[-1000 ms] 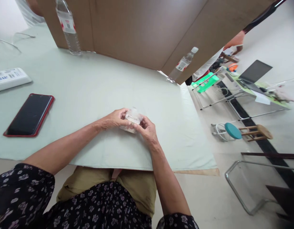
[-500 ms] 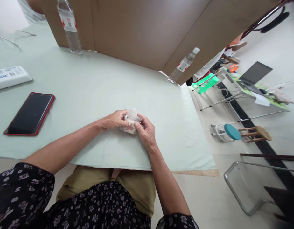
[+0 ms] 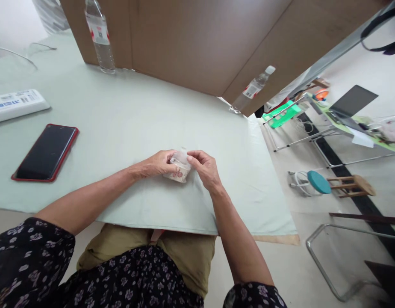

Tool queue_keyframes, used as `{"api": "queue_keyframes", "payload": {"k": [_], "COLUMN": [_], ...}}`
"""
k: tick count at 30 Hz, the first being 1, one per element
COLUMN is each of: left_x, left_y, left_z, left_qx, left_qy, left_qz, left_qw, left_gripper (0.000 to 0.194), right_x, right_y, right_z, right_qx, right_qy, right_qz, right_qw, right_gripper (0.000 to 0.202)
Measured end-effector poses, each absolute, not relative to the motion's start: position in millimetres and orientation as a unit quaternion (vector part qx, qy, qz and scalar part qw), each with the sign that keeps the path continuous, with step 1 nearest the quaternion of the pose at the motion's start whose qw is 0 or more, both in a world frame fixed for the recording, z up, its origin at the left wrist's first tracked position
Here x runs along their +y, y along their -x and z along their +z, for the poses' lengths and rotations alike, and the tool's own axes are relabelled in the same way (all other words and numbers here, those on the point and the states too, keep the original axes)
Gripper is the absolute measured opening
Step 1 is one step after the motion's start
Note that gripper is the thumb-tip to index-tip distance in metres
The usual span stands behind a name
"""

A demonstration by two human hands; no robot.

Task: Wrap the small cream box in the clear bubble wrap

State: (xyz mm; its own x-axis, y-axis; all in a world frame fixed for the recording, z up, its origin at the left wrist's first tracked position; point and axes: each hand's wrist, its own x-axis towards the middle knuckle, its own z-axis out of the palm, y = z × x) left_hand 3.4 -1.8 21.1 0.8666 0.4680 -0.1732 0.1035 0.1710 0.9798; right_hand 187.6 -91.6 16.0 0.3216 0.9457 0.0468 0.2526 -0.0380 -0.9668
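A small pale box (image 3: 179, 173) with reddish print on its front is held just above or on the pale green cloth, near the table's front edge. My left hand (image 3: 159, 163) is closed round its left side, thumb across the front. From the top of the box a whitish, translucent flap (image 3: 181, 157) stands up. At the flap's right edge, my right hand (image 3: 205, 167) has its thumb and forefinger pinched together. Its other fingers are curled. The inside of the box cannot be made out.
A phone in a red case (image 3: 45, 152) and a white pack (image 3: 19, 105) lie at the left. A large cardboard panel (image 3: 184, 47) stands at the back, with water bottles (image 3: 101, 42) against it. Stools (image 3: 318, 182) and a laptop table are off to the right.
My right hand has shifted from the front and right side of the box up to the flap's edge. The left hand keeps its hold. The view has swung slightly.
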Motion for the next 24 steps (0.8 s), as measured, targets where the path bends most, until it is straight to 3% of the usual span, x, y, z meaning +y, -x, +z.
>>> {"api": "queue_keyframes", "payload": {"k": [9, 15, 20, 24], "left_x": [2, 2, 2, 4], "left_y": [-2, -1, -1, -2], "left_z": [25, 29, 31, 26], "left_qx": [0.23, 0.238, 0.233, 0.265], "left_qy": [-0.684, -0.689, -0.678, -0.679], "left_qz": [0.113, 0.105, 0.114, 0.148], "left_qw": [0.683, 0.677, 0.687, 0.668], "left_gripper": [0.035, 0.029, 0.03, 0.043], "right_x": [-74, -75, -75, -76], "right_y": [-170, -168, -167, -165], "right_z": [15, 18, 14, 11], "right_qx": [-0.429, -0.442, -0.441, -0.445], "right_qy": [0.595, 0.593, 0.6, 0.606], "right_qz": [0.374, 0.387, 0.363, 0.349], "right_qw": [0.567, 0.551, 0.56, 0.559], "right_gripper": [0.028, 0.024, 0.023, 0.02]}}
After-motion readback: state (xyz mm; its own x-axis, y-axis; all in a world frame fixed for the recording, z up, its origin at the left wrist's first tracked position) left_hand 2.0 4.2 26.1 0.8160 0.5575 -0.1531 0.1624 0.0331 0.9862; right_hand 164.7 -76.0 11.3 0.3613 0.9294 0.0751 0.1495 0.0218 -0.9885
